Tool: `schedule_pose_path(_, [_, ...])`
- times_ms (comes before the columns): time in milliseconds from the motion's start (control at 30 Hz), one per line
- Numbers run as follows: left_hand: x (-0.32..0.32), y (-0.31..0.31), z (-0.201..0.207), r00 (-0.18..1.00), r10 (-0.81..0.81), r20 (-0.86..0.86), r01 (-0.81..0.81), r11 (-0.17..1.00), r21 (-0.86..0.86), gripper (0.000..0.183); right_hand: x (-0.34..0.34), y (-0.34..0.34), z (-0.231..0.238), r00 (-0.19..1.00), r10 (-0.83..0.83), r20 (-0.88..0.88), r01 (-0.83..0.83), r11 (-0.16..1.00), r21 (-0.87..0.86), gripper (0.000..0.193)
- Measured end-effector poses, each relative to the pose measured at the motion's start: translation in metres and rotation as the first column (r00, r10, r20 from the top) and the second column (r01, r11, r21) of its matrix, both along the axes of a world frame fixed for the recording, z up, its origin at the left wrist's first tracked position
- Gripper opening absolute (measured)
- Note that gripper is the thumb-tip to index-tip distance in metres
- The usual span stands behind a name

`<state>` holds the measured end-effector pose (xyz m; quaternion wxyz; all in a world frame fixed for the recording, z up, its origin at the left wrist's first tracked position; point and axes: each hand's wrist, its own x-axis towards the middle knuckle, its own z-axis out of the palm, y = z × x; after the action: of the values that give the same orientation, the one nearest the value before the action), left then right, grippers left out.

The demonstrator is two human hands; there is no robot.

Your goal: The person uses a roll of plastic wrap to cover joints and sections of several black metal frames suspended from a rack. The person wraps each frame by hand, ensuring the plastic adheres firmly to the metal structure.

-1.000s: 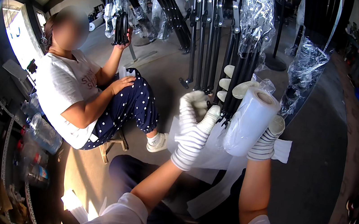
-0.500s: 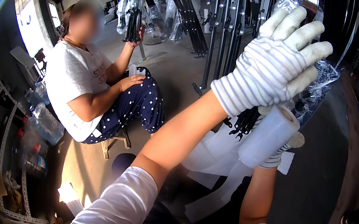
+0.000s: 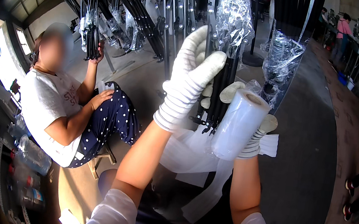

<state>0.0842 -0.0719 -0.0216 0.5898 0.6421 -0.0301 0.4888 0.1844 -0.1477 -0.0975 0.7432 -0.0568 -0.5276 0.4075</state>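
My left hand (image 3: pixel 191 79), gloved, wraps around the bundle of black rods (image 3: pixel 220 88) at about 12 o'clock of centre, fingers curled on it. My right hand (image 3: pixel 253 137) grips the roll of clear film (image 3: pixel 237 124) at 3 o'clock. The rods look stiff and fairly heavy; the film is light and slippery, best held round its core. A seated person (image 3: pixel 59 110) is at 9 o'clock.

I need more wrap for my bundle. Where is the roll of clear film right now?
In the head view, right of centre: the roll of clear film is gripped in the right hand, beside the black rod bundle that the left hand holds.
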Motion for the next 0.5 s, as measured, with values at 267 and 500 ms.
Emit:
schedule_pose_path(267, [-0.009,-0.011,0.019,0.993,-0.121,0.006,0.121,0.988,-0.095,0.070,0.000,0.005,0.002,0.991,0.133,0.022,-0.135,0.988,0.077,0.085])
schedule_pose_path(500, [0.011,0.000,0.023,0.998,0.052,0.038,-0.053,0.998,0.018,0.068,0.001,0.008,-0.001,0.986,0.159,0.059,-0.164,0.982,0.095,0.083])
